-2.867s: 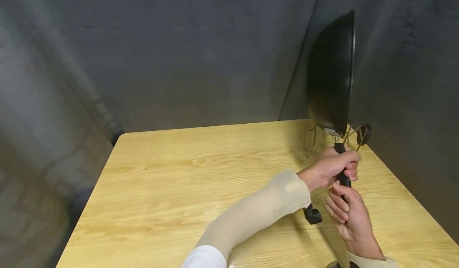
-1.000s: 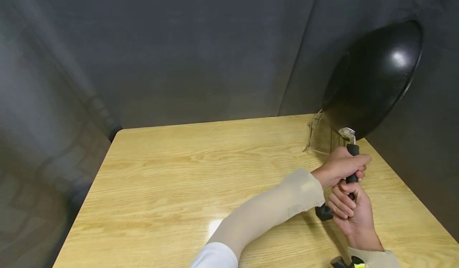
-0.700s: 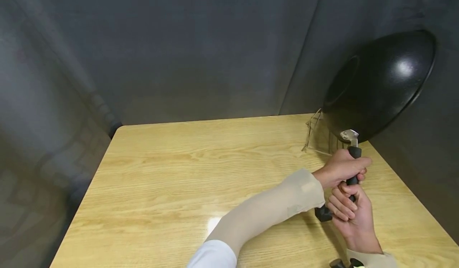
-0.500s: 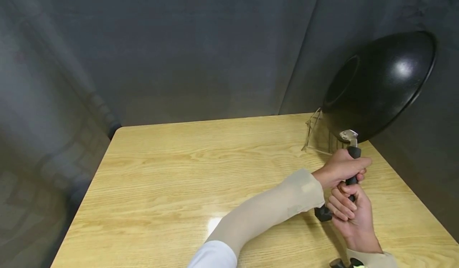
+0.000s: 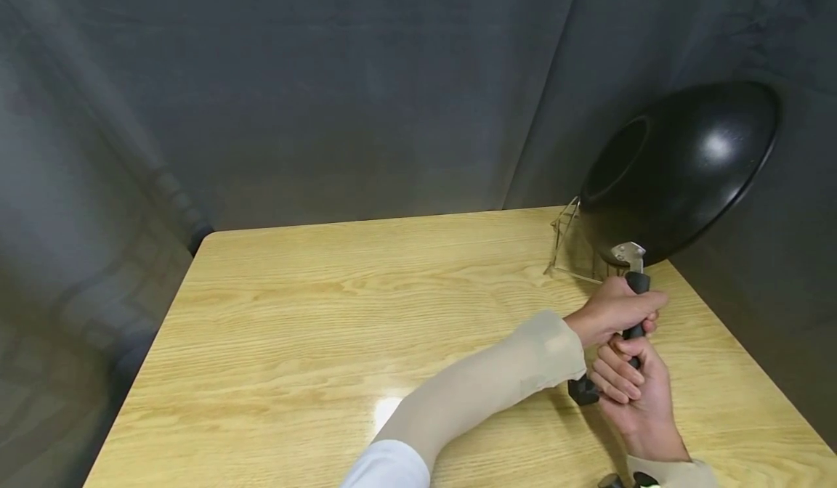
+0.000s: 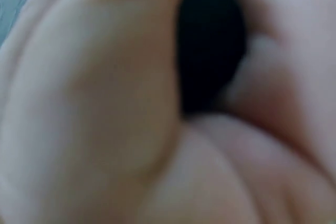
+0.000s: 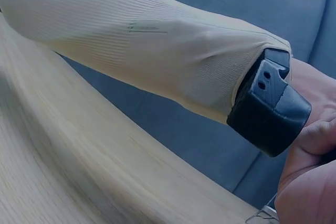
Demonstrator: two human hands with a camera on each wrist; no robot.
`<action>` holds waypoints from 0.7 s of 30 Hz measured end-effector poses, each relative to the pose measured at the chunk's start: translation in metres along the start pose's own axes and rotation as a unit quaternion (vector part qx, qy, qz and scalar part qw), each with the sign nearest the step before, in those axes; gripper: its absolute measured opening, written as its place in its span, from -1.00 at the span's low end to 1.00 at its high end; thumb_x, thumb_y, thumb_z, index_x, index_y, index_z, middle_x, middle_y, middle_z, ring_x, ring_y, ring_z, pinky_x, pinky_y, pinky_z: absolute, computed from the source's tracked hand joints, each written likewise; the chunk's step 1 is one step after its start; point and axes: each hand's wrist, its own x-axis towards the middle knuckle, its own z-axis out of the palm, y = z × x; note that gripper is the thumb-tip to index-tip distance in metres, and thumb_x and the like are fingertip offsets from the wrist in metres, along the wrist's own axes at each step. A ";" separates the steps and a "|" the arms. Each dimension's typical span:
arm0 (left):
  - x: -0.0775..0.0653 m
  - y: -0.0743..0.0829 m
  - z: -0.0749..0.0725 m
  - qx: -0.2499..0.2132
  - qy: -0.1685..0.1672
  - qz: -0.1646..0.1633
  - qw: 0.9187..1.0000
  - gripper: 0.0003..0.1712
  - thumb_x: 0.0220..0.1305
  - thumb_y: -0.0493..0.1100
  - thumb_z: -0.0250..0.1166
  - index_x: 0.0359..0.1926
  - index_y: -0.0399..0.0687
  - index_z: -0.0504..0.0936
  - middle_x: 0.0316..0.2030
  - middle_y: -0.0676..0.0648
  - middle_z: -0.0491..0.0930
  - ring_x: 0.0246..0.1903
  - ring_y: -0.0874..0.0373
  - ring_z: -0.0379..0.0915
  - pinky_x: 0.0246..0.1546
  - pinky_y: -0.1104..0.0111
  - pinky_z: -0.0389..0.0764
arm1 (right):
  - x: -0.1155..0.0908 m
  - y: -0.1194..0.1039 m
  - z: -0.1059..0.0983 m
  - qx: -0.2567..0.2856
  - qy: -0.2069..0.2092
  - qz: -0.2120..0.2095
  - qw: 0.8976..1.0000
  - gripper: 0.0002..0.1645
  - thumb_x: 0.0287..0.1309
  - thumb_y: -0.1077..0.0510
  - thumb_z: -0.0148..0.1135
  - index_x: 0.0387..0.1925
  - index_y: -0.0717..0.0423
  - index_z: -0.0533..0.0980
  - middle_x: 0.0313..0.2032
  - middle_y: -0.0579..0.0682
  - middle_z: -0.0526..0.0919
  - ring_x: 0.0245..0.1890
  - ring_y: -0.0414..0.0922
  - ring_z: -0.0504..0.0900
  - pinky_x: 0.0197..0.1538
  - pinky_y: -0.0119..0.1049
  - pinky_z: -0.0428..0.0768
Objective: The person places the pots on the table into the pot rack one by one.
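A large black wok (image 5: 686, 168) leans to the right, its rounded underside toward me and its inside hidden. Both hands grip its black handle (image 5: 637, 282) one behind the other. My left hand (image 5: 613, 311) wraps the upper part, close below the metal bracket (image 5: 629, 253). Lower down, my right hand (image 5: 637, 393) has its fingers curled round the handle's end. The left wrist view is filled by blurred fingers (image 6: 105, 87) around the dark handle (image 6: 210, 40). A thin wire rack (image 5: 565, 245) stands behind the wok's lower edge, partly covered by it.
The wooden table (image 5: 327, 314) reaches to dark grey curtains (image 5: 360, 110) at the back and right. A black wrist camera (image 5: 582, 390) hangs under my left cuff, also large in the right wrist view. My left forearm (image 5: 471, 386) crosses the table's front.
The wok has turned from upright and edge-on to a rightward tilt with its underside showing. In the last half second it sank slightly. Both hands kept their grip on the handle.
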 end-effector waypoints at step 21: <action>0.002 -0.013 0.000 -0.032 -0.003 -0.015 0.999 -0.61 0.05 -0.18 0.24 -0.83 -0.11 0.38 -0.86 0.02 0.31 -0.85 0.19 0.20 -0.81 0.47 0.22 | -0.005 0.003 -0.002 -0.002 0.017 0.010 1.000 -0.66 0.22 0.29 -0.46 -0.64 -0.01 -0.16 -0.81 -0.16 -0.02 -0.89 -0.30 -0.06 -0.80 -0.49 -0.02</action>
